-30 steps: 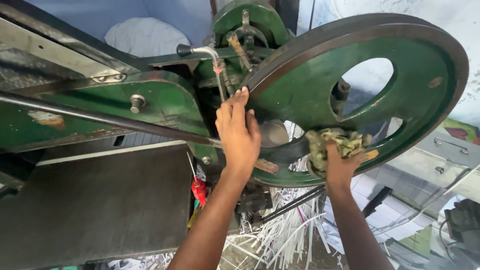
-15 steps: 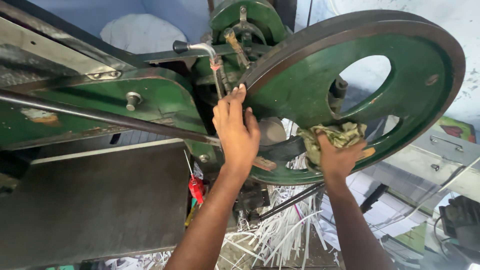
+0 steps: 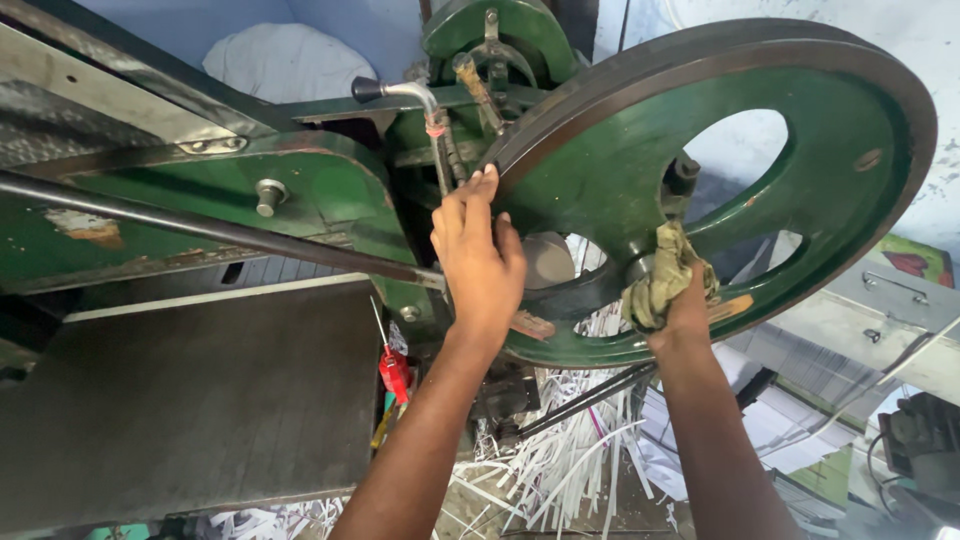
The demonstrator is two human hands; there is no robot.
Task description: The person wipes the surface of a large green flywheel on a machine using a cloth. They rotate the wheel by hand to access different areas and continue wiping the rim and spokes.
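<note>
Head view, scanning left to right. At 9 o'clock a dark flat table point(image 3: 190, 400) sits under a green machine frame point(image 3: 300, 190), with a long dark bar point(image 3: 200, 228) running across it. Below, near 6 o'clock, a small red bottle point(image 3: 394, 372) stands beside heaps of white paper strips point(image 3: 570, 460).

Centre: left hand point(image 3: 480, 255), fingers curled over the inner rim of the big green wheel point(image 3: 800, 130) at about its 9 o'clock, gripping the edge. A bent metal handle point(image 3: 400, 92) rises just above the fingertips.

Right of centre: right hand point(image 3: 685, 310) closed around a grimy rag point(image 3: 662, 280), pressed against the wheel's hub where a spoke meets it, around 6 o'clock on the wheel.

Judgement on wiping well: left grip should brace the wheel so it does not turn under rag pressure. Keep the rag bunched, no loose tails near the spoke gaps or the bar. Work the rag around the hub in short strokes, fingers clear of the pinch between rim and frame.
</note>
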